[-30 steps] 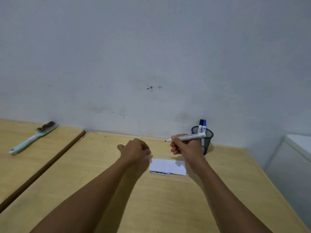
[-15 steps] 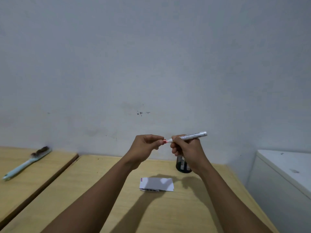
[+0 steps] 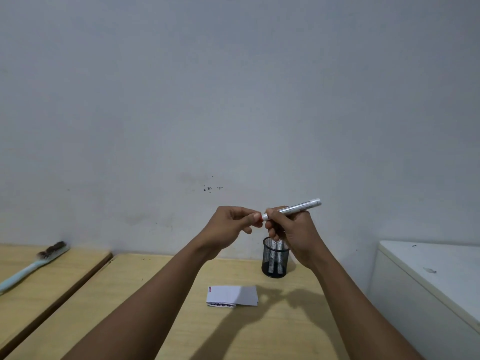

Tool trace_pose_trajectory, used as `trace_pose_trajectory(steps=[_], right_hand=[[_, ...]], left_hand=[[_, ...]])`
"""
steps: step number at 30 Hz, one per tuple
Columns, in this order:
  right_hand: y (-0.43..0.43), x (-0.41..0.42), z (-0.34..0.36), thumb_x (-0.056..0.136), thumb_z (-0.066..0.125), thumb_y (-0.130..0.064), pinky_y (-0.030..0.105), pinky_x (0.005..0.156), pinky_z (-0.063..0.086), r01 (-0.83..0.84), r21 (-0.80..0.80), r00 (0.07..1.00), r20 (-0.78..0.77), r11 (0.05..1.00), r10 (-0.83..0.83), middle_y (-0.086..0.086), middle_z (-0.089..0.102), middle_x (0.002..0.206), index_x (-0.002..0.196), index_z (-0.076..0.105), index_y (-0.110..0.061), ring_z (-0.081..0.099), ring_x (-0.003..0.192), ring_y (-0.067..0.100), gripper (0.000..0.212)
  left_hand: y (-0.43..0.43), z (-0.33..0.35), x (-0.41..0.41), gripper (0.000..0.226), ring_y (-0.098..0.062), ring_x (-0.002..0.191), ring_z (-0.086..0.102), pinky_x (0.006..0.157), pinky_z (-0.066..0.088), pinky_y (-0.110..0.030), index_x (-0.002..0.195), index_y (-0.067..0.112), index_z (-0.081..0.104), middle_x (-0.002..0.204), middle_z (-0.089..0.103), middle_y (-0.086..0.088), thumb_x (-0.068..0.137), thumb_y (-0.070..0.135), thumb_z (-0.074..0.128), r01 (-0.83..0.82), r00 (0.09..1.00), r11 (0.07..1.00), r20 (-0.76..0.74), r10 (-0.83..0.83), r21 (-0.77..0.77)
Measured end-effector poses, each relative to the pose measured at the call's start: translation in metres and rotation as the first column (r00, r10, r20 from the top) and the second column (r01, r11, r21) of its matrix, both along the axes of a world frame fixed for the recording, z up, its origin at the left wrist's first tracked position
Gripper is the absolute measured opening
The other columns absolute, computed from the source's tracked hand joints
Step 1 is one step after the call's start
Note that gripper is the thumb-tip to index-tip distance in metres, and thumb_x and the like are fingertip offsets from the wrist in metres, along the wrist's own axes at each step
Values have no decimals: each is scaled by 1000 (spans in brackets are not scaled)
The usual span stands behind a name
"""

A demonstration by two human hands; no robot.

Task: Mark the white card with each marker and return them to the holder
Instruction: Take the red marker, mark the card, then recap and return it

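Note:
My right hand (image 3: 293,229) grips a white marker (image 3: 298,207) held level in the air, its tip pointing left. My left hand (image 3: 231,224) pinches the marker's red cap (image 3: 258,217) right at that tip; cap and tip touch. Below and behind my hands, a black mesh holder (image 3: 275,258) stands on the wooden table (image 3: 161,307) with two markers inside. The white card (image 3: 232,295) lies flat on the table in front of the holder, with small red and blue marks at its upper left corner.
A light blue brush (image 3: 31,266) lies on a second wooden table at the left, separated by a dark gap. A white cabinet (image 3: 428,287) stands at the right, beside the table edge. A grey wall rises behind.
Both hands rose off the table. My left hand moved to the marker tip with the red cap. The view tilted up, so the table sits lower in frame.

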State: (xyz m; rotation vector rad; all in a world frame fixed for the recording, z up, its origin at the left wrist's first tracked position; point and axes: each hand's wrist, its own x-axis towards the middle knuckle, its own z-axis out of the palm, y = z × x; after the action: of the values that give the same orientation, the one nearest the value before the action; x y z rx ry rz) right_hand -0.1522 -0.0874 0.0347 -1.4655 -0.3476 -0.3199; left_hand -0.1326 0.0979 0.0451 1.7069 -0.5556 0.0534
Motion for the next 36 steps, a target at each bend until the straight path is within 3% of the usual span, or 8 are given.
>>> trace_pose_trajectory(steps=[3,9,17,20,26,30,34,36], right_hand=[[0,0,2,94,68,-17,28,54,46,-6,-13,1000,10,1000,6,14,65,70,87,76,0,57,58,21,20],[2,3,-1,95,67,-18,27,54,45,-31,28,999,11,999,30,14,65,71,93,73,6,56,58,20,26],[7,13,-3,94,68,-26,24,51,43,40,66,998,-51,997,-36,7,64,66,88,72,4,53,53,15,30],[7,15,-2,94,69,-27,26,53,42,59,87,996,-72,994,-53,5,63,63,82,71,-3,52,53,15,27],[7,18,1,94,70,-29,29,55,39,95,123,993,-85,988,-85,2,54,58,75,68,-6,45,48,13,30],[8,19,-2,93,70,-29,30,54,33,99,176,991,-104,979,-81,3,47,57,75,66,-5,37,47,13,30],[7,21,-3,91,72,-38,26,50,34,126,139,983,-150,982,-105,4,51,60,80,71,-4,40,48,14,36],[3,22,0,88,69,-51,24,48,39,203,33,963,-187,979,-193,5,58,59,85,74,-2,47,47,13,50]], left_hand=[[-2,2,1,26,-9,64,55,64,41,-27,91,16,79,78,74,4,92,39,66,-13,1000,999,-25,14,49],[-1,5,3,42,-10,59,49,61,38,-26,91,2,76,67,66,1,91,43,66,38,986,999,-160,-35,15],[-13,-11,12,21,-8,55,50,58,45,-20,88,9,81,69,74,-6,85,29,76,-97,990,990,90,106,-98],[-19,-14,14,22,-11,56,50,58,44,-25,83,9,81,69,74,-7,84,30,77,-133,974,984,170,152,-119],[-30,-20,19,15,-6,45,42,47,34,-18,75,18,80,60,71,-2,85,29,77,-208,905,967,347,247,-145],[-33,-25,19,14,-3,47,50,49,38,-14,78,15,81,60,72,1,84,27,77,-271,832,954,466,300,-131],[-32,-24,21,15,-1,43,46,48,33,-9,82,12,81,61,72,2,86,26,76,-281,838,957,470,279,-67],[-33,-19,25,14,0,44,49,49,34,-8,85,12,81,64,72,3,85,26,77,-297,848,953,441,294,-63]])
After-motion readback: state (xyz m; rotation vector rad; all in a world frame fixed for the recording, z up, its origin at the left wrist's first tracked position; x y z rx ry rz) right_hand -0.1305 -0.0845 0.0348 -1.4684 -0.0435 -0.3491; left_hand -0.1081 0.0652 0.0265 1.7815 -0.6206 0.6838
